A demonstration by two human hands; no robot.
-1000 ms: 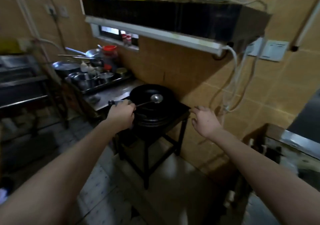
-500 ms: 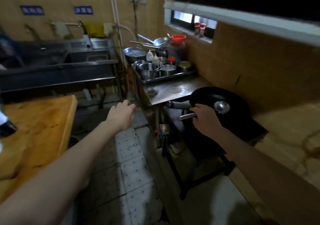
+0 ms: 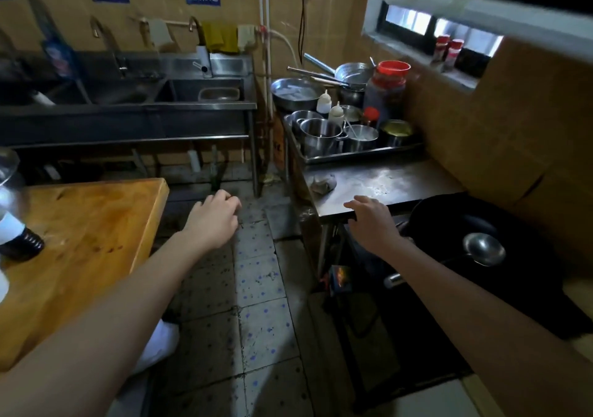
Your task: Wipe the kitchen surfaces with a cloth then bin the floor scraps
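A crumpled grey cloth (image 3: 324, 183) lies on the left end of the steel counter (image 3: 385, 182). My right hand (image 3: 373, 221) hovers at the counter's near edge, fingers spread and relaxed, holding nothing, a little right of and nearer than the cloth. Over the tiled floor (image 3: 263, 288), my left hand (image 3: 215, 217) hangs with loosely curled fingers and holds nothing. Dark specks and scraps are scattered on the floor tiles.
A black wok (image 3: 500, 256) with a steel ladle (image 3: 484, 249) sits on a stand at right. A tray of steel pots and bottles (image 3: 349, 137) fills the counter's far end. A wooden table (image 3: 73, 243) stands at left, a steel sink (image 3: 128, 102) behind it.
My right hand let go of the ladle handle and moved left to the counter edge. The view turned left; my left hand stays out over the floor.
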